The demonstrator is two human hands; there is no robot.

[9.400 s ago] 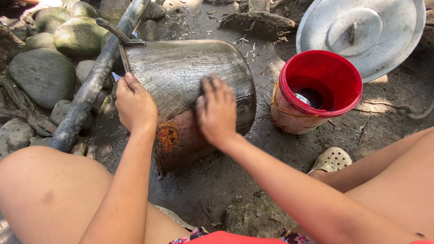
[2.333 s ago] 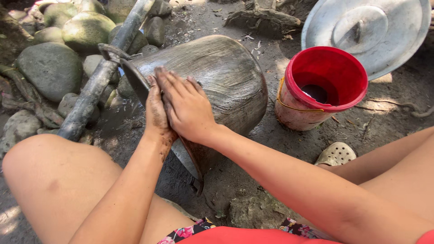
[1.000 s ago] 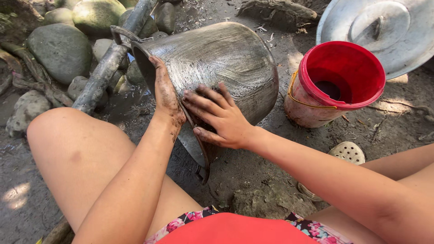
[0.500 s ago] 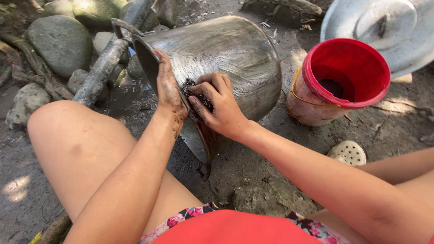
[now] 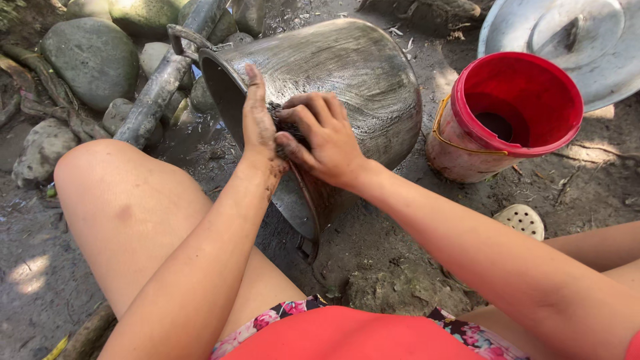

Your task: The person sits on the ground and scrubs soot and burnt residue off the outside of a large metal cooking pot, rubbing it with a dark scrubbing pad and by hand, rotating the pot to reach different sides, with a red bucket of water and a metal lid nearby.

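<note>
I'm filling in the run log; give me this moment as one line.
left hand: flat on pot rim | right hand: pressing dark scrubber on pot | pot: on its side | red bucket: beside

The person's arms and legs are bare and sleeveless, the left hand (image 5: 259,127) and right hand (image 5: 320,140) ringless and smeared with dark grime, with a red top over floral-patterned shorts at the near edge.
</note>
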